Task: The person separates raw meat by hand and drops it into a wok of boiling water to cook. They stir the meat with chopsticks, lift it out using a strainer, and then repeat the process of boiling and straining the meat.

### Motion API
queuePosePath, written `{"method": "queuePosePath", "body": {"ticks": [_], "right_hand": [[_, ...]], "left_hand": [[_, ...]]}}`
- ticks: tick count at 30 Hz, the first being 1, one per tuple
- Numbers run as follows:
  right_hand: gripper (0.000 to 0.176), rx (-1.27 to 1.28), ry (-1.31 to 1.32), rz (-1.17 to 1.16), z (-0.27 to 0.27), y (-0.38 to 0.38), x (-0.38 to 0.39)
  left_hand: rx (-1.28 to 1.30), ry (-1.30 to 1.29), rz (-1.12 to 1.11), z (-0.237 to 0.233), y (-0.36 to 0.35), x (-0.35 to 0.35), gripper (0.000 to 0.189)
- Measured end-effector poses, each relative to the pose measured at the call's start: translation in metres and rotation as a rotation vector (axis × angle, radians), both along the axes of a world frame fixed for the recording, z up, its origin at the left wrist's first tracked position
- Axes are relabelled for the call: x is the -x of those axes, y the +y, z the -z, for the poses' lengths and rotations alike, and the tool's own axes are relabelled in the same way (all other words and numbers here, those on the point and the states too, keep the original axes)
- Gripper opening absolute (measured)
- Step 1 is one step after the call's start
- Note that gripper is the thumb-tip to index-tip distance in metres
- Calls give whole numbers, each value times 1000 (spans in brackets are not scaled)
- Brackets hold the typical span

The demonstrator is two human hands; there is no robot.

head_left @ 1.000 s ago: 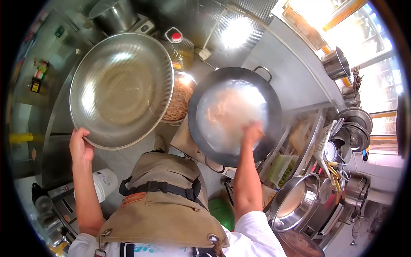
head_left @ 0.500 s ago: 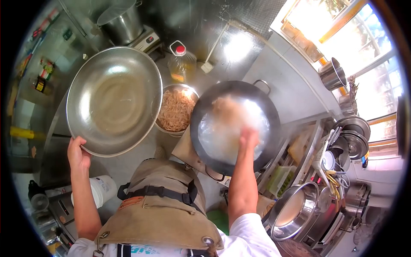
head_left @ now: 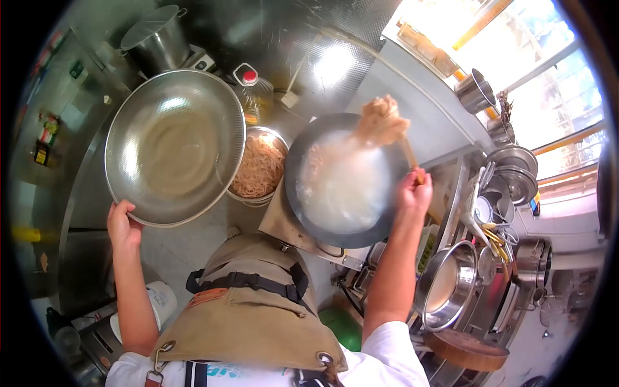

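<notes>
A large round steel colander [head_left: 174, 145], finely perforated with a soft brushed sheen, sits in the left hand [head_left: 122, 226]; the wide dark metal wok [head_left: 342, 236] is matt and blackened at its rim; pale wooden chopsticks [head_left: 410, 158] in the right hand [head_left: 412, 190] hold up a wet, glossy clump of beige noodles [head_left: 382, 121]. The khaki canvas apron [head_left: 251, 322] looks coarse and matt; the clear plastic oil bottle [head_left: 250, 90] is shiny; the steel wall panel [head_left: 322, 39] gleams.

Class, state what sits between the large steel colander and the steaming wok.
A steel bowl heaped with brown noodles sits between the colander and the wok, seen in the head view.
</notes>
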State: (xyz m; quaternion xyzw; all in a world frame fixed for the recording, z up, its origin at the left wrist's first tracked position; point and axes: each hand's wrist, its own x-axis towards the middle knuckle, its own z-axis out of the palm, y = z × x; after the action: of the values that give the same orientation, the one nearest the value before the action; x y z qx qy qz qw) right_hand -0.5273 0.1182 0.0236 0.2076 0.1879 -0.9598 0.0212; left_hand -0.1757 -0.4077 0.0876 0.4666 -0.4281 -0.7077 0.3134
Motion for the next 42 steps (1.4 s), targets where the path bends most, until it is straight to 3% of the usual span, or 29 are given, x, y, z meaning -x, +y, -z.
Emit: {"method": "queuePosePath", "body": {"ticks": [8,17,22,29,35,40,42], "right_hand": [[38,-104,130,78,-104,3,-24],[28,-88,-10,108,-60,-4,-56],[24,-149,20,151,-67,-16,-65],[18,-39,201,12,-152,-36,-55],[19,27,314,-60,-219,-109,-71],[24,116,295,-136,-199,-166,-86],[25,13,266,-109,-146,-195,-91]], "left_hand": [[-59,-27,12,21,-40,11,35],[-49,-105,20,41,-77,19,35],[-11,-248,78,52,-90,23,36],[-47,-236,59,81,-116,30,42],[-100,-254,32,96,-144,22,45],[-97,-304,42,113,-183,3,46],[-86,-340,-3,112,-196,-10,46]]}}
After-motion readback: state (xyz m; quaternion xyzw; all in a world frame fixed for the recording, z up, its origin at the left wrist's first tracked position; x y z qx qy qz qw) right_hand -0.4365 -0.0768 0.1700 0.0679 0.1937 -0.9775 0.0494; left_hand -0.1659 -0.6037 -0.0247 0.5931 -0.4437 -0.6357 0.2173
